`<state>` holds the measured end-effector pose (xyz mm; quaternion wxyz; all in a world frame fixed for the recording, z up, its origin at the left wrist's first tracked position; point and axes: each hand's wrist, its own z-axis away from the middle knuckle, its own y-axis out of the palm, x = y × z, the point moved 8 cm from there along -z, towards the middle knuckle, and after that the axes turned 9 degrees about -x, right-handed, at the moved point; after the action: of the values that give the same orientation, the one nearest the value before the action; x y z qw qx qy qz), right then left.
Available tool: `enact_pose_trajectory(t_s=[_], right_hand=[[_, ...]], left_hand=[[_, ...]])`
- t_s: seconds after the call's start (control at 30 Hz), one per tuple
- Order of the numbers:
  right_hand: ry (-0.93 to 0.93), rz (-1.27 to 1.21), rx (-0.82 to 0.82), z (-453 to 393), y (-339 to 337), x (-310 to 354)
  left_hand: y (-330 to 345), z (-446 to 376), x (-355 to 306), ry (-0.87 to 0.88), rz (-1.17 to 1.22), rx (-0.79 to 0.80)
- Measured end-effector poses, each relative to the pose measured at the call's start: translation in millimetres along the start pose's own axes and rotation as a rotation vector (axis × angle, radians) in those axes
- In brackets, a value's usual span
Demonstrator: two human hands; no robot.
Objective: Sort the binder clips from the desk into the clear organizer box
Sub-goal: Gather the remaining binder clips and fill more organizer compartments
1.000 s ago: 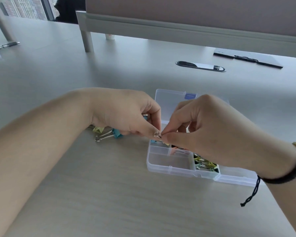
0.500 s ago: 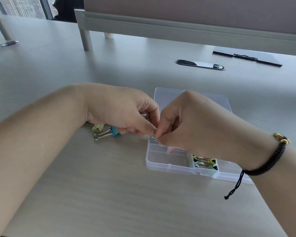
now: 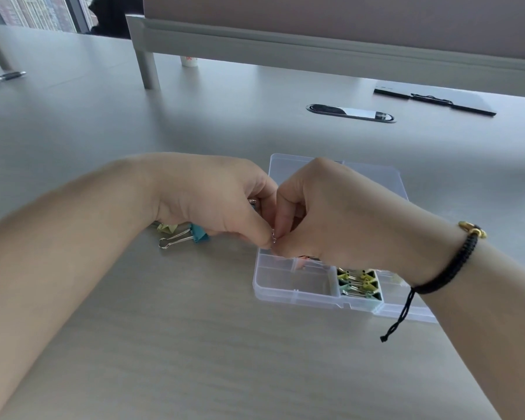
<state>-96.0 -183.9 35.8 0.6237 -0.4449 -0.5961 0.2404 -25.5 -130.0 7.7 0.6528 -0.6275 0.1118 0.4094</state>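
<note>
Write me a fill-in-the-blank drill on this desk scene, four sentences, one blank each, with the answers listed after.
1. The blue binder clip lies on the desk, on the ____ side of the clear organizer box.
2. The left hand and right hand together pinch a small ____ wire handle.
3. The wrist with the black cord bracelet is the ____ one.
4. The box's lid is ____.

Answers: left; silver; right; open

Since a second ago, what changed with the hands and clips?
Right hand curled tighter and closed in against the left hand; both pinch one small clip over the organizer box. Unchanged: blue clip on desk, yellow-green clips in their compartment.
</note>
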Motion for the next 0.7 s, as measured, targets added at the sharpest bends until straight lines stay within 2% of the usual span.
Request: enact_pose_trajectory(t_s=[0.13,0.3,0.43,0.57,0.7], right_hand=[[-0.035,-0.082,0.04,2,-7,-2],[-0.057,-0.127,-0.221,1,-34,-10],[-0.082,-0.232,-0.363,4,-42,-13],[-0.196,-0.265,-0.362,10,-37,3],[-0.249,-0.182,-0.337,13,-30,10]], left_hand=[[-2,-1,2,-0.012,-0.031,-0.027],[-9,-2,5,-0.046,-0.062,-0.077],[-16,0,1,-0.061,0.149,-0.098],[-10,4,-19,0.112,0.362,-0.036],[-1,6,-21,0.148,0.394,0.055]])
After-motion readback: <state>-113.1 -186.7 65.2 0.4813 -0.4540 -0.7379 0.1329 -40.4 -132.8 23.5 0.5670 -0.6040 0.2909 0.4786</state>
